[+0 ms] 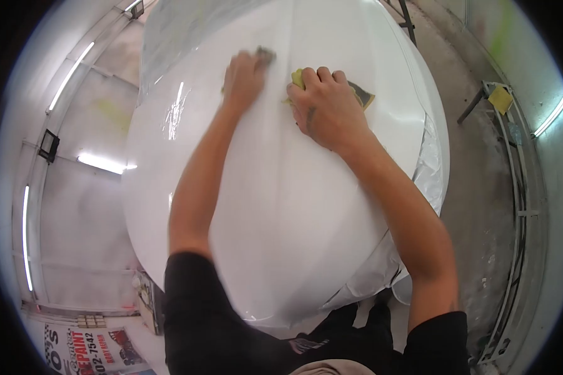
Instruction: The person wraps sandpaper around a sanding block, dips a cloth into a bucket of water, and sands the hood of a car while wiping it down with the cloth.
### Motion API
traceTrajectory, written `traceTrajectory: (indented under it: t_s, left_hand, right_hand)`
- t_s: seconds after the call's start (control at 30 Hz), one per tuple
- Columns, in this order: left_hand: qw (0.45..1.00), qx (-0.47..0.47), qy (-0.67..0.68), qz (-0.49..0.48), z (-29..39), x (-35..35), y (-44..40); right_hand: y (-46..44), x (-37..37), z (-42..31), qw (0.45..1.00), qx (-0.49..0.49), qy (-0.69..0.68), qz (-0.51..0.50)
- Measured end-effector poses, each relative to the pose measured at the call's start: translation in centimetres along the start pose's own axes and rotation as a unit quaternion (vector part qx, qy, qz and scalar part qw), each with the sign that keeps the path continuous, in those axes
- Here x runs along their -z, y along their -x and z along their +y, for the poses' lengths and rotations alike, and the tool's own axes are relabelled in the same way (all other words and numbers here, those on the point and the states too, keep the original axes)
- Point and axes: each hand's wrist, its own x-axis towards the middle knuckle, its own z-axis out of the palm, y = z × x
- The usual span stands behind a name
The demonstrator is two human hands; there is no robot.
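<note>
A glossy white car hood fills the middle of the head view. My left hand is closed on a small dark grey pad, blurred by motion, over the upper left of the hood. To its right, my right hand presses down with fingers curled round a yellow-green cloth. A dark sheet with a yellow edge sticks out from under that hand; its kind I cannot make out. A ridge line runs along the hood between the hands.
Crumpled clear masking film lines the hood's right and lower edges. A metal rack with a yellow sheet stands at the right wall. Lit tubes line the left wall, above a printed banner.
</note>
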Motion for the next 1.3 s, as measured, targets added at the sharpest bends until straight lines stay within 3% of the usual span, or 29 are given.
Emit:
traceTrajectory:
  t_s: [0.1,0.27,0.33,0.43,0.5,0.6,0.7,0.83,0.97,1.07,1.1,1.2,1.3]
  left_hand:
    - [0.995,0.064,-0.072,0.027,-1.2,-4.4,-7.5]
    - [0.997,-0.040,0.056,0.019,3.7,4.1,7.4]
    - [0.994,-0.037,0.104,0.011,5.1,7.1,14.0]
    - [0.996,-0.066,0.065,0.006,2.9,5.4,10.7]
    - [0.998,-0.035,0.052,0.010,1.5,1.3,2.2]
    - [0.999,0.036,0.023,0.032,-0.3,-2.8,-4.8]
    - [1.000,0.019,0.012,0.016,2.4,0.8,0.1]
    - [0.995,-0.034,0.091,0.023,5.3,6.9,13.2]
    - [0.995,-0.074,0.065,0.033,2.0,2.5,5.2]
    - [0.998,0.016,0.044,0.047,-1.9,-3.8,-6.0]
    - [0.998,0.015,0.023,0.048,-1.4,-3.7,-5.9]
    - [0.999,0.010,-0.006,0.033,1.2,-1.1,-2.4]
    - [0.997,-0.042,0.062,0.010,4.0,5.0,9.6]
  right_hand:
    - [0.2,0.0,0.5,0.999,0.018,-0.011,0.026]
    - [0.3,-0.4,-0.1,0.999,0.008,-0.009,0.038]
    - [0.1,-0.5,-0.1,1.000,-0.001,-0.002,0.028]
    - [0.0,0.0,-0.2,1.000,-0.012,0.004,-0.021]
    - [-0.3,0.3,0.0,0.999,-0.013,0.007,-0.047]
    - [-0.1,-0.1,0.5,1.000,0.011,-0.007,0.022]
    - [0.2,0.0,0.4,0.999,0.024,-0.015,0.024]
    - [0.2,-0.1,-0.3,0.999,0.016,-0.011,0.032]
    - [0.4,-0.3,-0.1,1.000,0.011,-0.026,-0.011]
    - [0.2,-0.7,0.7,0.999,0.023,-0.027,0.015]
    - [0.2,-0.7,0.7,0.999,0.028,-0.030,0.026]
    - [0.4,-0.3,0.6,0.998,0.039,-0.035,0.041]
    - [0.4,-0.6,0.2,0.998,0.022,-0.032,0.051]
